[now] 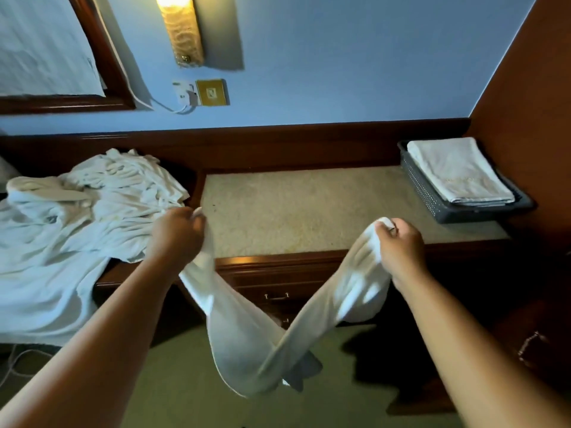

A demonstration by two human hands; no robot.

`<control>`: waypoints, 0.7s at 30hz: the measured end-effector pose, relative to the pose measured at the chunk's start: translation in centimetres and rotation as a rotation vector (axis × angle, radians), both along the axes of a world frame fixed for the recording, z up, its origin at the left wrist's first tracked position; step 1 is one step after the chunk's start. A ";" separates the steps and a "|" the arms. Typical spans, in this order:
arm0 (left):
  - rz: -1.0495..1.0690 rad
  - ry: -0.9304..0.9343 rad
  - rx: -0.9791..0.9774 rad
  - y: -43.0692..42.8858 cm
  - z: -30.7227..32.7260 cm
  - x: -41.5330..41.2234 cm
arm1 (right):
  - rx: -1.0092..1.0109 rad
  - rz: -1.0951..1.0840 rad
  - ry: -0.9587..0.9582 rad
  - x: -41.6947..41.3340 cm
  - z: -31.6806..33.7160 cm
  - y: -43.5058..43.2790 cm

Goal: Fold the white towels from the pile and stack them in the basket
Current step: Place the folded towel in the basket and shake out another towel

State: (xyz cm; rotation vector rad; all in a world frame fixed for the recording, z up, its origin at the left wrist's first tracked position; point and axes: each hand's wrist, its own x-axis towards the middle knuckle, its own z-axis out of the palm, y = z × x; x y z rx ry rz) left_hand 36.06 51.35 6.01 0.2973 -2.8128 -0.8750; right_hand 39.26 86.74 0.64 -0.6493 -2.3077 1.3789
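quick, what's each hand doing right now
Left hand: closed, gripping one end of the white towel.
Right hand: closed, gripping the towel's other end.

Head camera looks down (steeply, close) at desk point(309, 211).

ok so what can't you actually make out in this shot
Head view, basket: how many towels lie under the top folded towel, which covers them.
Head view, pile: its left side is cut off by the frame edge.
Head view, held towel: its lowest end is blurred.
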 end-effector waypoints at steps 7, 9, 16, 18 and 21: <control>-0.091 -0.112 0.720 6.0 1.7 2.3 | 0.020 0.223 0.239 3.3 3.3 -9.4; -0.139 -0.119 0.779 6.9 2.0 3.3 | 0.025 0.253 0.287 4.0 4.3 -10.9; -0.198 -0.100 1.050 9.6 3.4 6.9 | -0.136 0.453 0.304 5.2 4.8 -13.8; -0.176 -0.071 1.102 9.7 3.4 7.5 | -0.146 0.455 0.313 5.2 4.5 -13.9; -0.186 -0.033 1.162 9.5 3.5 8.1 | -0.196 0.429 0.347 5.3 4.2 -13.7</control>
